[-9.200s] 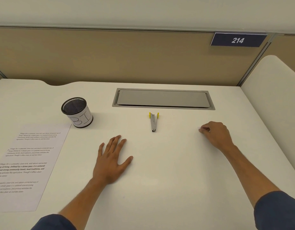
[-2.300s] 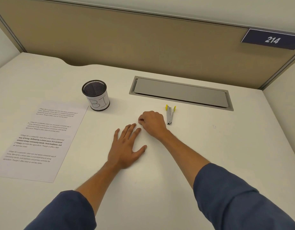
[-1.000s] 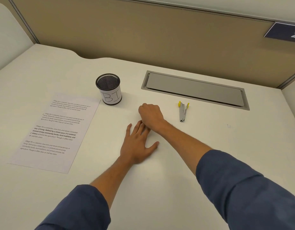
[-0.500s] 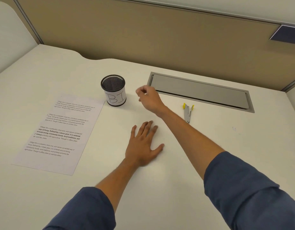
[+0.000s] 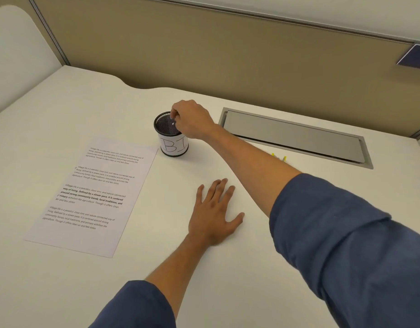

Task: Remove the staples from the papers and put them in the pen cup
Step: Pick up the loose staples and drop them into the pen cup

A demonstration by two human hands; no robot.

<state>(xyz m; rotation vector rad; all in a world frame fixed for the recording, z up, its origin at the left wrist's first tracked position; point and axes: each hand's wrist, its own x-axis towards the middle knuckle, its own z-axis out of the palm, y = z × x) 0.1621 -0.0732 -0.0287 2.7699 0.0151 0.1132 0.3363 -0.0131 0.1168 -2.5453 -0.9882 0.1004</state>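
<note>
While the paper (image 5: 93,195) lies at frame left, the left hand (image 5: 213,214) rests flat with fingers spread and the right hand (image 5: 192,119) pinches over the cup (image 5: 172,138), a tiny staple (image 5: 173,123) seemingly dropping in, so releasing cleanly likely comes next.

upright black mesh pen cup (image 5: 172,140) beside printed papers (image 5: 95,192)
</note>
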